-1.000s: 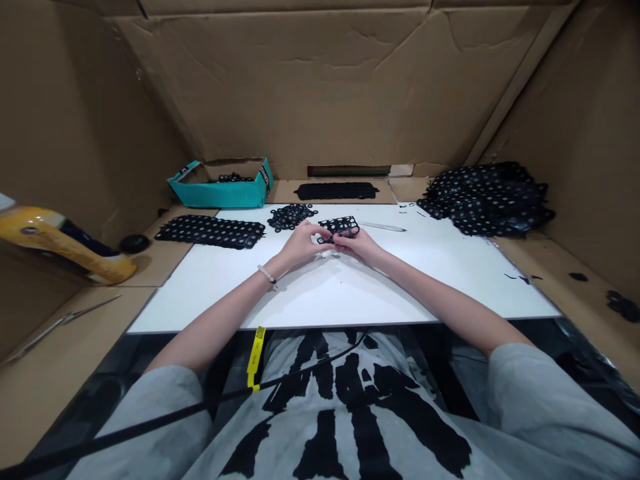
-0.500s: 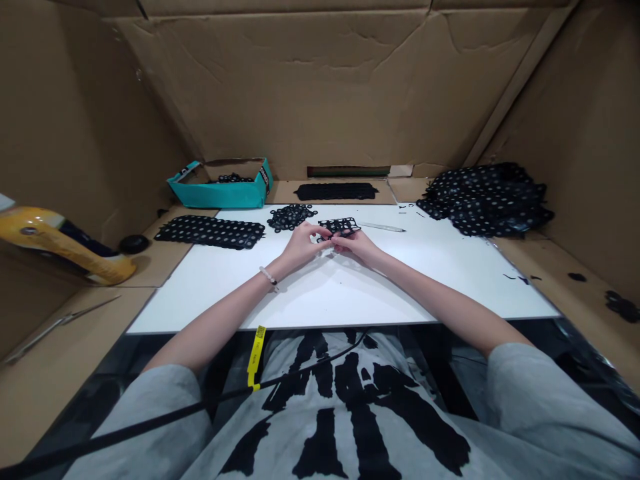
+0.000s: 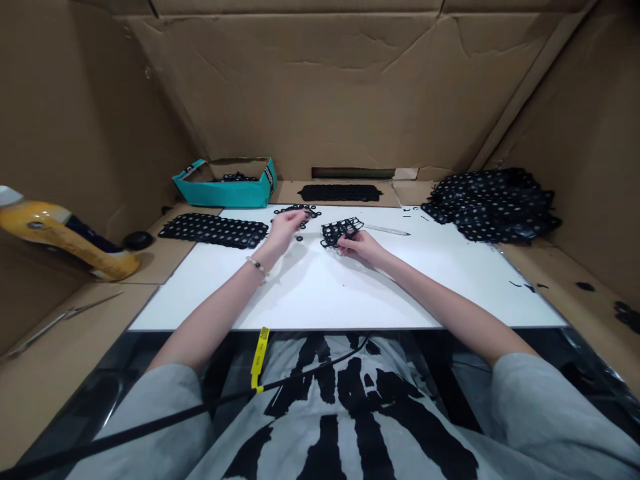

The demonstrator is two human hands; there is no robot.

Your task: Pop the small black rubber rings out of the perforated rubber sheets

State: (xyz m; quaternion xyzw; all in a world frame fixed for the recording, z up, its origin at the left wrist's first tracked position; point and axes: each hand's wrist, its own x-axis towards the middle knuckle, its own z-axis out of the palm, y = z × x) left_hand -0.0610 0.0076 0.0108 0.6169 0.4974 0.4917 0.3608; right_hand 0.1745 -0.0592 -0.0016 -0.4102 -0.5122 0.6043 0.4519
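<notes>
My right hand (image 3: 364, 247) pinches the lower edge of a small black piece of open mesh (image 3: 337, 231) with round holes, tilted just above the white board. Over a pile of small black rings (image 3: 313, 211) is my left hand (image 3: 287, 230), its fingertips drawn together at the pile. Whatever those fingertips hold, if anything, is too small to make out. The hand and wrist cover part of the pile. A single black ring (image 3: 299, 238) lies apart, close to the left hand.
Left of the rings lies a black dotted mesh strip (image 3: 215, 231). Behind are a teal box (image 3: 225, 193) with more rings and a dark strip (image 3: 340, 193). A white pen (image 3: 387, 231) and a heap of dotted mesh (image 3: 493, 203) are right; a yellow bottle (image 3: 70, 237) and scissors (image 3: 65, 317), left.
My left hand has left the mesh piece and moved left to the ring pile. The right hand keeps hold of the mesh, which shows more fully now. The view has shifted slightly.
</notes>
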